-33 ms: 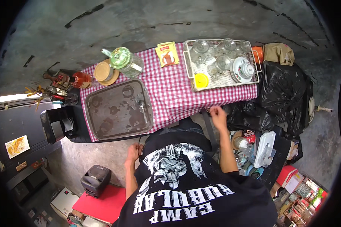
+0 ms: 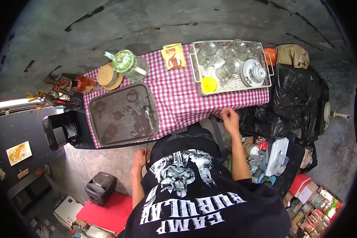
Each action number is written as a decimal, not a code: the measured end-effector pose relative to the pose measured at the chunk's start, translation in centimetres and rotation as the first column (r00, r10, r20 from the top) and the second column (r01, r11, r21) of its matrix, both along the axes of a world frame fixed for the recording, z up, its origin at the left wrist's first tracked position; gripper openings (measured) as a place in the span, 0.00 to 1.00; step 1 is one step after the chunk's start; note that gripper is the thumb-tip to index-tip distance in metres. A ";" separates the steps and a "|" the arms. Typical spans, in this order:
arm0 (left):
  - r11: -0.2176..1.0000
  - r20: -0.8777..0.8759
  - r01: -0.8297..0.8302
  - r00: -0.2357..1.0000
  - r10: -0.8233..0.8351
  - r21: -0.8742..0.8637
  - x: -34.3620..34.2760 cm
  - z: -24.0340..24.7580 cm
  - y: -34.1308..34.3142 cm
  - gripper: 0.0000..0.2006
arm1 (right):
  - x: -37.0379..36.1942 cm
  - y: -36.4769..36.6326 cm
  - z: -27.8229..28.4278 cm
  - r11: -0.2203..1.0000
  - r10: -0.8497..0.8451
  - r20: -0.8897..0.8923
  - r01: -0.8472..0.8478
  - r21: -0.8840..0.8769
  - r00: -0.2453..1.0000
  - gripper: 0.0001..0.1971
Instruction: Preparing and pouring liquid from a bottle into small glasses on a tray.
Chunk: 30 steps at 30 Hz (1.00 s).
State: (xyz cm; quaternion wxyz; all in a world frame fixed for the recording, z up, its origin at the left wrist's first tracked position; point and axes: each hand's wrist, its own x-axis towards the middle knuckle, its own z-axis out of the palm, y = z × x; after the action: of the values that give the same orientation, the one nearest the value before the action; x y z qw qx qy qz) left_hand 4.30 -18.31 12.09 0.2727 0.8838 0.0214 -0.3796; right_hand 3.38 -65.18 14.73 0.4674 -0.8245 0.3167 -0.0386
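Observation:
My right hand (image 2: 230, 121) hovers by the near edge of the cloth-covered table, its fingers loosely curled together. I see nothing in it. Low at my left side, close to my body, hangs my left hand (image 2: 140, 157); its fingers are partly hidden. The hand is nearest to the near edge of a dark brown tray (image 2: 125, 117), wet with drops, on the red-and-white checked cloth (image 2: 178, 95). Farther right stands a white woven tray (image 2: 208, 93) with upturned glasses (image 2: 231, 65), a yellow lid (image 2: 209, 84), and stacked saucers with a cup (image 2: 258, 73).
Behind the brown tray are a glass pitcher (image 2: 135, 71) with a green lid, cork coasters (image 2: 107, 75) and a bottle (image 2: 84, 84). Yellow packets (image 2: 173, 57) lie at the back. Black plastic bags (image 2: 299, 99) crowd the right; a speaker (image 2: 101, 188) sits lower left.
The picture has shifted very slightly. Both hands stay in nearly the same places, and nothing on the table has been moved.

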 end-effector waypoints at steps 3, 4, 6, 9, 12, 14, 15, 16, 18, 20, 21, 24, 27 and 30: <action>0.992 0.138 -0.053 0.988 0.069 -0.115 1.8 2.6 -6.0 0.10 | 3.2 -3.8 0.3 0.998 -0.050 0.073 0.046 0.049 0.996 0.08; 0.983 0.104 -0.102 0.987 0.119 -0.155 2.8 4.2 -8.3 0.10 | 4.0 -4.7 0.9 0.997 -0.052 0.065 0.049 0.059 0.997 0.08; 0.968 0.160 -0.143 0.971 0.178 -0.207 2.9 6.2 -12.1 0.09 | 6.6 -5.7 2.0 0.993 -0.009 0.177 -0.011 0.117 0.984 0.16; 0.959 0.305 -0.139 0.928 0.213 -0.248 3.5 7.6 -15.6 0.08 | 9.8 -6.8 1.6 0.994 -0.025 0.113 0.013 0.109 0.993 0.29; 0.974 0.381 -0.135 0.904 0.195 -0.180 3.4 10.7 -18.0 0.07 | 12.0 -7.9 0.5 0.999 -0.046 0.052 0.045 0.020 0.998 0.38; 0.957 0.449 -0.187 0.851 0.270 -0.221 3.0 12.0 -18.7 0.07 | 13.5 -8.1 1.4 0.999 -0.033 0.008 0.033 -0.011 0.999 0.42; 0.951 0.458 -0.213 0.838 0.296 -0.225 2.7 12.2 -18.6 0.07 | 14.1 -8.7 1.0 1.000 -0.001 -0.034 0.000 -0.027 0.999 0.43; 0.950 0.463 -0.221 0.834 0.301 -0.219 3.0 13.6 -19.3 0.07 | 14.6 -9.2 0.5 0.999 0.023 -0.077 -0.027 -0.044 0.997 0.44; 0.863 0.398 -0.368 0.775 0.491 -0.346 3.0 17.0 -20.5 0.08 | 15.1 -9.7 -0.6 0.993 0.076 -0.046 -0.080 -0.088 0.996 0.43; 0.845 0.393 -0.386 0.759 0.518 -0.369 3.4 18.0 -20.9 0.09 | 15.4 -10.1 -1.2 0.988 0.120 0.004 -0.119 -0.096 0.993 0.41; 0.866 0.421 -0.363 0.765 0.488 -0.343 3.8 18.5 -21.2 0.09 | 15.2 -9.9 -1.5 0.981 0.137 0.047 -0.129 -0.143 0.989 0.37; 0.893 0.443 -0.343 0.779 0.444 -0.292 5.0 18.7 -22.5 0.09 | 15.7 -9.5 -0.9 0.984 0.122 0.046 -0.115 -0.133 0.991 0.33; 0.946 0.434 -0.148 0.861 0.267 -0.288 5.4 18.2 -24.6 0.10 | 15.6 -9.7 -1.8 0.989 0.106 0.122 -0.092 -0.116 0.987 0.29; 0.952 0.439 0.019 0.890 0.123 -0.305 5.5 18.3 -26.4 0.12 | 15.4 -9.7 -1.8 0.988 0.108 0.137 -0.091 -0.125 0.985 0.29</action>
State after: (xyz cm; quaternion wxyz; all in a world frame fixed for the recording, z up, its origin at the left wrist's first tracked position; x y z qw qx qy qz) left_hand 9.81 -44.71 30.43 0.4117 0.8948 -0.0769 -0.1547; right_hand 18.78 -74.88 12.97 0.4409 -0.8606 0.2375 -0.0930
